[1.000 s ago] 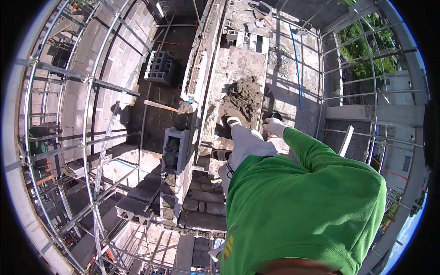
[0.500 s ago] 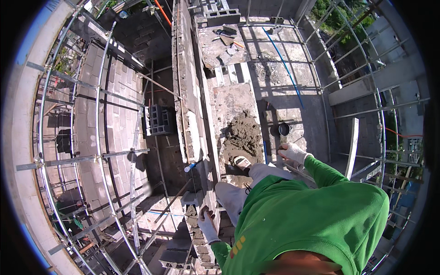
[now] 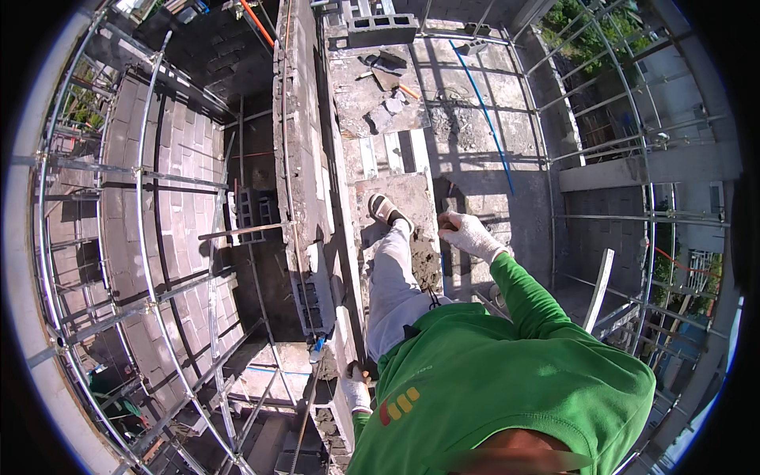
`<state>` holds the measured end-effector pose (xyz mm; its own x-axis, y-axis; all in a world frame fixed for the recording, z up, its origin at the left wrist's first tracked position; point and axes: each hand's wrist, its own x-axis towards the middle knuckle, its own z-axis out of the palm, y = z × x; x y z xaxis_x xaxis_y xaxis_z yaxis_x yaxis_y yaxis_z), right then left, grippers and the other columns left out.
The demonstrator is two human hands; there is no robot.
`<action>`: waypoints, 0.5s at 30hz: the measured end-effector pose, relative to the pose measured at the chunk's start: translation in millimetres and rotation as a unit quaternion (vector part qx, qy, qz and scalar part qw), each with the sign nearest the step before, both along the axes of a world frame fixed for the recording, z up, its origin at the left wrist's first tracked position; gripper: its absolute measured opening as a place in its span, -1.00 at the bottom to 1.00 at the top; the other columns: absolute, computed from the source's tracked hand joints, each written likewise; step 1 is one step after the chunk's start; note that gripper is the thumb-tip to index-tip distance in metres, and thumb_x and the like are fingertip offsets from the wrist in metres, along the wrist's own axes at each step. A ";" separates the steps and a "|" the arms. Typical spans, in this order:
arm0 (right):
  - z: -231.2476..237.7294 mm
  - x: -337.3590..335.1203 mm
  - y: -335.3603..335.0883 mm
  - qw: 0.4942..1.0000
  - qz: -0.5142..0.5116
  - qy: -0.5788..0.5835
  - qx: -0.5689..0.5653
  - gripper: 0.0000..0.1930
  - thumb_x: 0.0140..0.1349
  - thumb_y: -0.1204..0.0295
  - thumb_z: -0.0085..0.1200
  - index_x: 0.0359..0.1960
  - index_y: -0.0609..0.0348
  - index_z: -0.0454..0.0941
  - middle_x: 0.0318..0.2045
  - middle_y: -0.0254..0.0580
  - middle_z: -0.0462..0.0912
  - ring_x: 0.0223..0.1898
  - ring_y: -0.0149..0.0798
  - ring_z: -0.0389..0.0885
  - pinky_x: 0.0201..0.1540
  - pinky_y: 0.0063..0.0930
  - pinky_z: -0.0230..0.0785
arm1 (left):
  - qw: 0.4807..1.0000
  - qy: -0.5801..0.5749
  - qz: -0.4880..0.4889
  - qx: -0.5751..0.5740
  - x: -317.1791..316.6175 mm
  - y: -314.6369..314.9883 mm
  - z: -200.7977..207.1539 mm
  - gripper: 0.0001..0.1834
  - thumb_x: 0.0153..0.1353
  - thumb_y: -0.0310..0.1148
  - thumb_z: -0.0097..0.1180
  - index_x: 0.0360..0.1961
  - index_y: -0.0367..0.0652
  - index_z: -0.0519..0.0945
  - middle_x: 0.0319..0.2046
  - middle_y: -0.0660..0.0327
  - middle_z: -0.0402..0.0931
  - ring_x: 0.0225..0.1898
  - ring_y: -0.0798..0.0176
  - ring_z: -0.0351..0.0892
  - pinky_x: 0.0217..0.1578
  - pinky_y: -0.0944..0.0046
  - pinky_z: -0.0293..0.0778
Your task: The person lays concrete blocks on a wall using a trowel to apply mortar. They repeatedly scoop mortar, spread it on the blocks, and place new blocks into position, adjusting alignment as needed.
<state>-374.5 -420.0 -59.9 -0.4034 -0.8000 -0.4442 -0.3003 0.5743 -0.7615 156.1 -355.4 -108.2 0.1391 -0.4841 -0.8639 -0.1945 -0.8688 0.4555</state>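
Observation:
My right hand (image 3: 473, 237), in a white knit glove with bare fingertips, hangs in the air over the scaffold platform. Its fingers curl inward, and I see nothing in them. Down at the left, my left hand (image 3: 355, 389) is gloved the same way and sits beside the top of a hollow-block wall (image 3: 326, 427). Its shaded fingertips look slightly apart, with no object visible; whether they touch the wall is unclear. A heap of wet mortar (image 3: 426, 267) lies on the board, partly hidden by my leg. My sandalled foot (image 3: 383, 207) is in front of it.
A taller block wall (image 3: 305, 170) runs ahead on my left, with a deep drop and scaffold pipes (image 3: 152, 261) beyond. Gapped metal planks (image 3: 388, 152), broken rubble (image 3: 384, 115) and a hollow block (image 3: 383, 30) lie ahead. A blue hose (image 3: 484, 107) crosses the floor below.
My foot has stepped forward past the mortar. The right hand has moved up and left, and the body has advanced along the wall. My left hand stays low beside the wall.

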 end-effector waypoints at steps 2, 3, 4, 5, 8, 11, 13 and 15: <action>-30.9 -34.6 -6.9 0.987 -0.068 -0.038 0.143 -0.56 0.24 0.30 0.30 0.12 0.22 0.62 -0.31 -0.15 0.76 -0.29 -0.36 0.71 -0.20 -0.41 0.55 | 0.995 -0.037 -0.032 -0.091 -60.9 -104.9 -34.8 -0.63 0.42 -0.38 0.17 0.20 -0.21 0.56 -0.32 0.32 0.60 -0.45 0.51 0.48 -0.50 0.40 0.42; -47.0 -48.8 -2.9 0.968 -0.128 -0.081 0.199 -0.55 0.22 0.31 0.31 0.12 0.23 0.63 -0.33 -0.18 0.75 -0.31 -0.36 0.70 -0.23 -0.41 0.55 | 0.989 -0.052 -0.023 -0.135 -93.5 -145.9 -42.2 -0.55 0.44 -0.36 0.16 0.31 -0.19 0.49 -0.30 0.35 0.56 -0.49 0.55 0.40 -0.54 0.43 0.34; -59.6 -70.6 7.8 0.968 -0.015 0.002 0.250 -0.50 0.14 0.27 0.34 0.12 0.23 0.65 -0.29 -0.15 0.77 -0.28 -0.31 0.73 -0.20 -0.35 0.57 | 0.983 -0.017 0.015 -0.183 -116.1 -180.2 -38.5 -0.42 0.43 -0.38 0.19 0.42 -0.17 0.35 -0.22 0.32 0.57 -0.43 0.52 0.43 -0.49 0.44 0.36; -70.7 -91.7 19.8 0.934 0.014 -0.016 0.358 -0.42 0.04 0.19 0.38 0.10 0.20 0.67 -0.25 -0.09 0.79 -0.24 -0.22 0.77 -0.15 -0.28 0.61 | 0.972 0.035 0.062 -0.223 -134.6 -224.4 -34.6 -0.28 0.41 -0.40 0.21 0.54 -0.15 0.21 -0.14 0.29 0.58 -0.38 0.50 0.46 -0.45 0.44 0.39; -101.5 -144.2 46.8 0.908 -0.036 -0.045 0.415 -0.31 -0.06 0.11 0.44 0.11 0.26 0.66 -0.08 0.10 0.77 -0.07 -0.06 0.78 0.01 -0.26 0.61 | 0.949 -0.067 0.139 -0.274 -174.1 -319.1 -16.8 -0.11 0.40 -0.37 0.25 0.61 -0.13 0.03 0.24 0.07 0.50 0.09 0.23 0.55 0.09 0.23 0.47; -128.9 -190.2 35.0 0.911 -0.087 0.044 0.401 -0.23 -0.08 0.10 0.47 0.16 0.34 0.61 0.01 0.17 0.74 0.02 -0.01 0.76 0.10 -0.25 0.60 | 0.929 -0.040 0.182 -0.319 -177.9 -380.3 -17.8 -0.09 0.42 -0.29 0.24 0.62 -0.18 -0.03 0.50 -0.07 0.21 0.50 0.05 0.25 0.52 0.05 0.14; -150.2 -217.7 -5.0 0.909 -0.107 0.064 0.397 -0.05 -0.10 0.06 0.51 0.32 0.33 0.46 0.09 0.22 0.68 0.13 0.04 0.70 0.18 -0.25 0.54 | 0.942 -0.167 -0.055 -0.285 -159.5 -396.6 -13.8 -0.15 0.45 -0.35 0.12 0.61 -0.23 -0.05 0.53 -0.13 0.10 0.51 0.01 0.21 0.55 0.05 0.03; -179.3 -244.6 -66.2 0.914 -0.063 0.124 0.381 0.05 -0.13 0.01 0.55 0.37 0.36 0.39 0.12 0.24 0.66 0.14 0.08 0.68 0.19 -0.25 0.53 | 0.932 -0.208 -0.053 -0.291 -149.5 -402.5 -15.7 -0.32 0.49 -0.32 0.04 0.51 -0.26 0.09 0.45 -0.10 0.20 0.42 0.02 0.30 0.45 0.06 0.17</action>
